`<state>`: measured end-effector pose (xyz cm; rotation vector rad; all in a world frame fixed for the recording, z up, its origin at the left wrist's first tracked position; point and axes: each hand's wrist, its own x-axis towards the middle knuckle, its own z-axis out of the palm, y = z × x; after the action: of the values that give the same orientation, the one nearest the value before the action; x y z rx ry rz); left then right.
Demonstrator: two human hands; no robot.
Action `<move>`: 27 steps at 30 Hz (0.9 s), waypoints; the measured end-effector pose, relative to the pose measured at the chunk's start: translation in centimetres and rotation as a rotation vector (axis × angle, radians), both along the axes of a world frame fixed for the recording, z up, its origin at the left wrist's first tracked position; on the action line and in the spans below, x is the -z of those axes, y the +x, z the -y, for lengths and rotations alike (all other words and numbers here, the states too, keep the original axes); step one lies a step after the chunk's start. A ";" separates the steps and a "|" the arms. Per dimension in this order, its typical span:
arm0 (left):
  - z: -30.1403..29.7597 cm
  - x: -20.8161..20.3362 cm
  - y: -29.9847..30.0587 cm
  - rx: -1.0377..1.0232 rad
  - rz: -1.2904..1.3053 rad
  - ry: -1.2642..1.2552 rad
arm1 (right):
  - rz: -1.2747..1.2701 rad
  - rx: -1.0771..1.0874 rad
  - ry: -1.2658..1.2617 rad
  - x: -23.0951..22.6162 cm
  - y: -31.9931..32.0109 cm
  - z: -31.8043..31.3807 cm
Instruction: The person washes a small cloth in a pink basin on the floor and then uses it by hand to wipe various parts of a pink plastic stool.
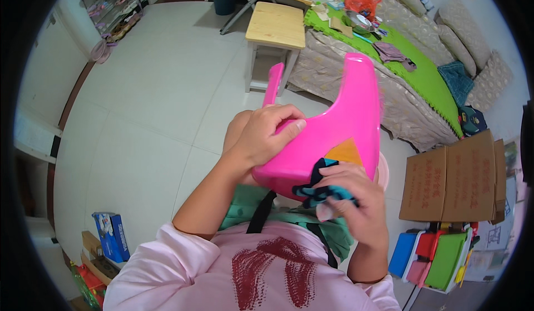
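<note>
A bright pink plastic stool (359,102) is tipped on its side over my lap, with its legs pointing away from me. My left hand (264,136) is closed around its left edge, thumb lying on the outer face. In my right hand (359,197) is a bunched dark cloth (311,191) with teal patches, pressed against the stool's near right side. An orange-yellow patch (346,151) shows on the pink surface just above the cloth. My right fingers partly hide the cloth and the stool's near corner.
A wood-topped stool (276,25) stands ahead, beside a sofa covered with a green foam mat (428,86) holding loose items. Cardboard boxes (448,180) and coloured bins (445,261) are at right. A blue box (111,236) lies at lower left; a shoe rack (114,8) is far left.
</note>
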<state>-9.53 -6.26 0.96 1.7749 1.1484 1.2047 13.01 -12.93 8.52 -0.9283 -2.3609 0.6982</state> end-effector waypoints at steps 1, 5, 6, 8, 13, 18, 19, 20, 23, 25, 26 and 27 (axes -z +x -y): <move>0.2 -0.8 0.7 -0.038 -0.047 0.033 | -0.258 0.028 -0.206 0.3 0.9 -0.3; -0.4 -3.7 3.1 -0.081 -0.121 -0.068 | -1.225 0.104 -0.654 2.1 4.2 -1.3; -0.6 -4.3 3.7 -0.116 -0.138 -0.098 | -1.415 0.024 -0.730 3.2 5.3 -1.9; -1.7 -4.1 4.9 -0.147 -0.192 -0.060 | -1.579 0.034 -0.945 5.0 6.9 -2.3; -4.3 -4.5 7.5 -0.163 -0.308 -0.062 | -1.805 -0.234 -1.027 6.4 7.6 -1.7; -3.4 -4.5 7.4 0.004 0.312 -0.286 | -1.869 -0.223 -0.883 7.9 11.7 -1.1; -3.2 -4.2 7.0 0.025 0.359 -0.268 | -1.870 -0.114 -0.774 9.0 13.6 -1.1; -3.1 -4.1 6.7 0.037 0.347 -0.273 | -1.861 -0.009 -0.676 9.8 14.7 -1.1; -2.5 -5.5 6.5 0.161 0.435 -0.176 | -1.894 -0.090 -0.698 8.6 16.0 -0.2; -2.7 -4.8 7.1 0.193 0.335 -0.131 | -1.944 -0.048 -0.698 9.0 17.3 0.3; -2.7 -4.3 7.3 0.205 0.235 -0.082 | -1.946 -0.051 -0.690 8.9 17.5 0.5; -2.6 -3.5 7.6 0.213 0.187 -0.044 | -1.997 -0.054 -0.720 8.9 17.4 0.5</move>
<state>-1.98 -3.64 4.44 1.6657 0.8489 1.1797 30.40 -13.45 -0.34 -0.0244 -0.3251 1.4714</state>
